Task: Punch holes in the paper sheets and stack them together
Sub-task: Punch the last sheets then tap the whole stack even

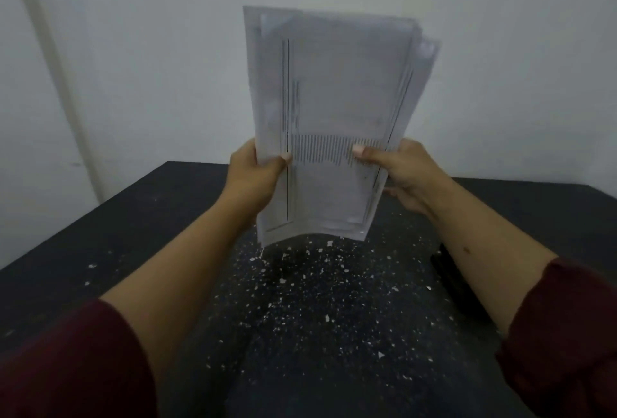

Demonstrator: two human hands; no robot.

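Dark maroon sleeves (66,361) are worn, pushed up past the forearms; both forearms and hands are left bare.

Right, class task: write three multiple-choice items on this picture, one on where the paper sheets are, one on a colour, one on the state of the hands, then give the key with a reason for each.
1. Where are the paper sheets?
A. flat on the table
B. held upright above the table
C. on the floor

2. What colour are the sleeves?
A. dark red
B. yellow
C. white

3. How are the sheets held?
A. left hand only
B. right hand only
C. both hands, thumbs on the front

Key: B, the lower edge hangs above the black table, which is strewn with paper bits. A, both cuffs look maroon. C, the left hand and the right hand pinch opposite side edges.
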